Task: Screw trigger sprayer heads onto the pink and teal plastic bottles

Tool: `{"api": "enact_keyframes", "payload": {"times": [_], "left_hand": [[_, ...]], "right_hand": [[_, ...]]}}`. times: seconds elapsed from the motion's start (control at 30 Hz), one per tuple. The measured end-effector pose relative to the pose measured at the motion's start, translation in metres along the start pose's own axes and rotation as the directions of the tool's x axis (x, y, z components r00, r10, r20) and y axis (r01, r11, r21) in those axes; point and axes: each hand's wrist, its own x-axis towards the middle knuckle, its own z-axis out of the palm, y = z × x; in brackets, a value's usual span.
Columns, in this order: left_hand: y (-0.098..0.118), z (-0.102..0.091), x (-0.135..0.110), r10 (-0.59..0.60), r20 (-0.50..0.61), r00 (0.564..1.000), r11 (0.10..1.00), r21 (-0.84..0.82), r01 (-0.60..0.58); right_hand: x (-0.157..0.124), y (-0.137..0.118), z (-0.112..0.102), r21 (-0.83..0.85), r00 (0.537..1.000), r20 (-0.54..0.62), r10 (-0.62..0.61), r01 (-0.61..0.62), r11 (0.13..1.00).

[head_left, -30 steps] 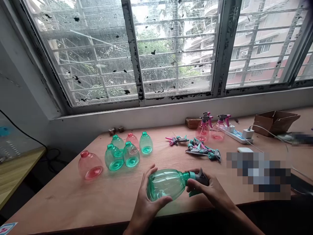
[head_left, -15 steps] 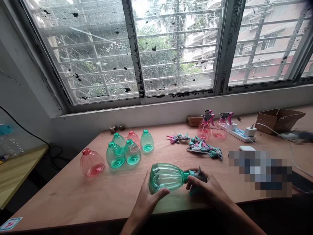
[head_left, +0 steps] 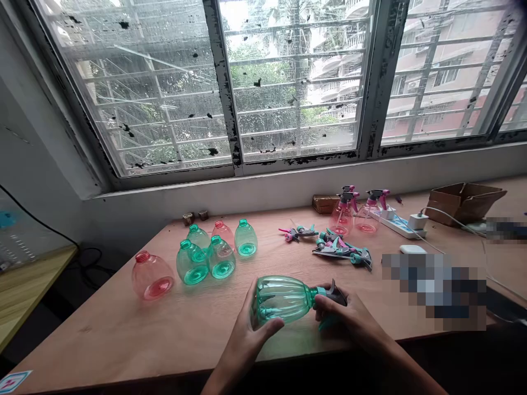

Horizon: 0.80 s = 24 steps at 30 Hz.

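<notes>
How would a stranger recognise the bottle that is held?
Below the window is a wooden table. Near its front, the left hand holds a green bottle sideways. Unlike the upright green bottles, it has a sprayer at its neck.

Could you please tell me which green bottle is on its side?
The green bottle in the left hand, sprayer head at its neck; the other green bottles stand upright.

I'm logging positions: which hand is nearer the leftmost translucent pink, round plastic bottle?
Left. The left hand, cupping the translucent green plastic bottle, is to the right of the leftmost pink bottle; the right hand, gripping the grey and teal spray head, is farther right.
</notes>
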Motion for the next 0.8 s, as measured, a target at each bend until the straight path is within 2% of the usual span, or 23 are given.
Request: {"api": "enact_keyframes", "payload": {"times": [0.2, 0.43, 0.63, 0.8], "left_hand": [[0.001, 0.003, -0.001, 0.02, 0.003, 1.0, 1.0, 0.023, -0.02], [-0.01, -0.004, 0.002, -0.003, -0.039, 0.999, 0.998, 0.066, 0.005], [-0.009, -0.003, 0.004, 0.042, -0.005, 0.999, 0.995, 0.089, -0.041], [-0.012, -0.004, 0.001, 0.031, 0.003, 1.0, 0.99, 0.141, -0.031]], "right_hand": [[0.003, 0.004, -0.002, 0.095, 1.0, -0.021, 0.003, -0.001, 0.996], [0.002, 0.001, -0.004, 0.049, 0.998, 0.066, 0.02, -0.024, 0.999], [0.004, 0.004, -0.004, 0.093, 1.0, 0.015, 0.023, -0.024, 0.995], [0.002, 0.002, -0.003, 0.098, 0.999, 0.043, 0.03, -0.034, 0.995]]}}
